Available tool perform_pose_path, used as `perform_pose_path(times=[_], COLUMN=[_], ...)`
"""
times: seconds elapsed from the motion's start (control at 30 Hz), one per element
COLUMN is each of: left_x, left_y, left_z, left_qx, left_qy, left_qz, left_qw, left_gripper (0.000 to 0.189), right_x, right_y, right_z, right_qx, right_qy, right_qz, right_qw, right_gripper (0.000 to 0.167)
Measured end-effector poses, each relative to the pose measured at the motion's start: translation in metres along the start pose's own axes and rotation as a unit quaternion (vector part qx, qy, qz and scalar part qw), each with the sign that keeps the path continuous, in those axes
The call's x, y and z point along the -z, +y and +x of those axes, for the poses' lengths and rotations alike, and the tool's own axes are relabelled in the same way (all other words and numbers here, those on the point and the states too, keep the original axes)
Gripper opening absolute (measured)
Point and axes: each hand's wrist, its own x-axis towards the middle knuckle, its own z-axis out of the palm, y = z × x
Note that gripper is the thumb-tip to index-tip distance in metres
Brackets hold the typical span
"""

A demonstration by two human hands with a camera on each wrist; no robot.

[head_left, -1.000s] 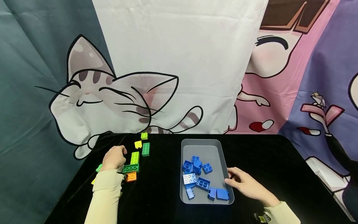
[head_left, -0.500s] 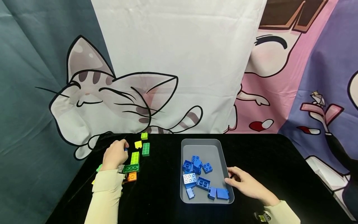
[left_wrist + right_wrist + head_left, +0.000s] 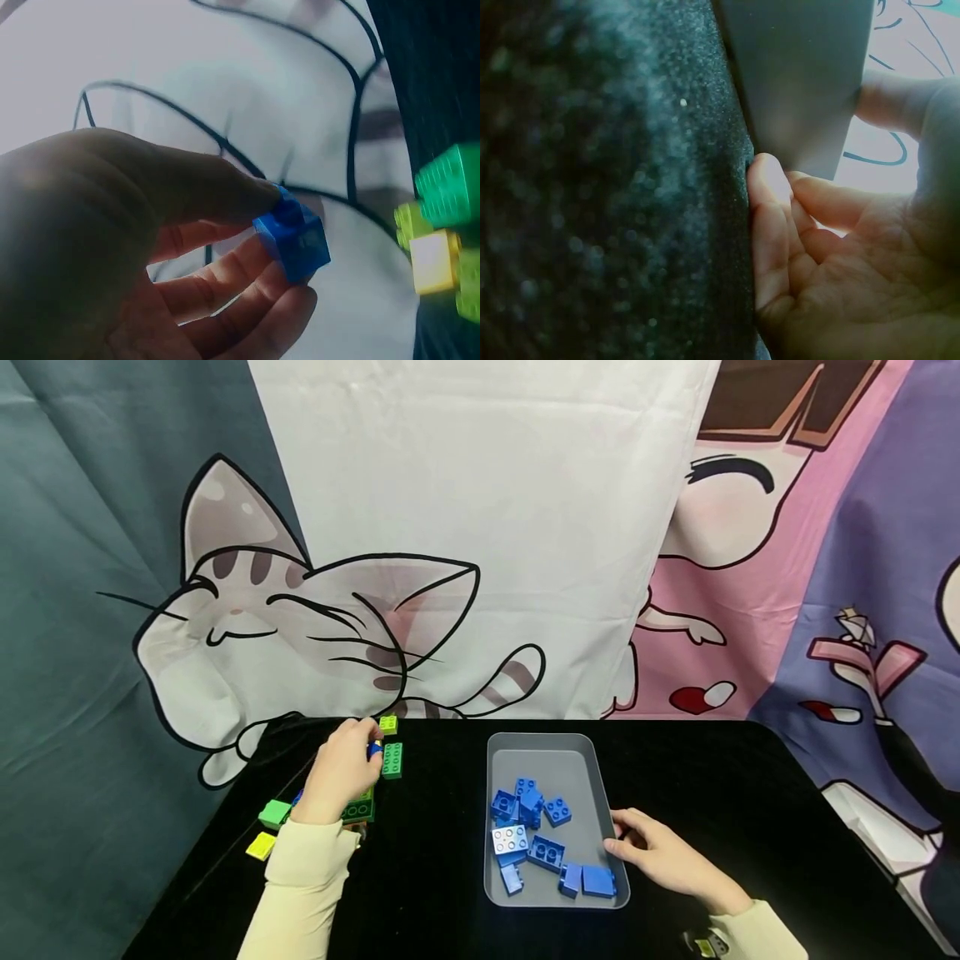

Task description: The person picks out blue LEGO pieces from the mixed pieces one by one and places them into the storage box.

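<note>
My left hand point(image 3: 339, 772) pinches a blue toy brick point(image 3: 301, 241) between thumb and fingertips, off the table in the left wrist view. In the head view that hand hangs over the loose bricks on the left and hides some of them. A grey tray point(image 3: 542, 753) lies right of the middle, with several blue bricks point(image 3: 546, 852) in it. At the tray's right side, my right hand point(image 3: 663, 853) grips the edge. The right wrist view has the thumb on the rim and fingers against the outer wall.
Around the left hand lie a dark green brick point(image 3: 392, 761), a lime brick point(image 3: 387, 724), a light green brick point(image 3: 274, 813) and a yellow brick point(image 3: 261, 846). Black cloth point(image 3: 435, 860) covers the table. A printed curtain point(image 3: 480, 510) hangs behind its far edge.
My left hand has moved right and slightly away from me with the blue brick, uncovering the light green and yellow bricks. My right hand and the tray stay in place.
</note>
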Motion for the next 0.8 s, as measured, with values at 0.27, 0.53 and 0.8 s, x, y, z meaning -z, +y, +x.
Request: perform_pose_path(times=[0.27,0.53,0.8], left_x=[-0.011,-0.026,-0.037], left_y=[0.033,0.065,0.094], left_z=[-0.004,-0.009,-0.017], left_qx=[-0.062,-0.143,-0.2], left_qy=[0.016,0.005,-0.02], left_qz=[-0.02,-0.023,-0.012], left_qw=[0.9977,0.9894,0.9795], left_gripper=[0.02,0.02,0.02], right_x=[-0.001,0.0,0.0], right_y=[0.0,0.0,0.0], right_z=[0.001,0.0,-0.001], right_qx=[-0.001,0.0,-0.002], right_qy=[-0.008,-0.004,-0.001], right_qz=[0.009,0.0,-0.002], right_qw=[0.9999,1.0,1.0], right_gripper=[0.047,0.047,0.047])
